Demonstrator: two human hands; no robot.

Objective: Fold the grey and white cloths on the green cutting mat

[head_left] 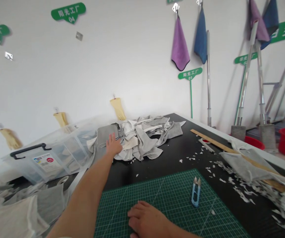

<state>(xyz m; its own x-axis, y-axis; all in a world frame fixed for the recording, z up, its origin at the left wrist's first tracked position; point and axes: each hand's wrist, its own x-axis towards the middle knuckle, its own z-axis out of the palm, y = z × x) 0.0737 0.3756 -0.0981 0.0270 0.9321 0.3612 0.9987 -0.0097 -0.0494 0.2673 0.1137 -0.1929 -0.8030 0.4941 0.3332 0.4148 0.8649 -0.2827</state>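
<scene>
My left hand (pixel 114 145) is stretched far forward with its fingers spread, at the left side of a heap of grey and white cloth pieces (pixel 144 138). A flat grey cloth (pixel 106 133) lies just beyond its fingertips; whether they touch it I cannot tell. My right hand (pixel 148 218) rests on the green cutting mat (pixel 162 188), its fingers lightly bent and with nothing visible in them. To the right of that hand, a pair of blue thread snips (pixel 196 192) lies on the mat, blades pointing away from me.
At left stands a clear plastic box (pixel 55 155) with a black handle, and loose cloths (pixel 16 211) lie before it. A wooden ruler (pixel 214 140), a grey cloth (pixel 248 162) and white scraps (pixel 231 181) lie along the right. Purple cloth (pixel 179 46) and mops hang or stand by the wall.
</scene>
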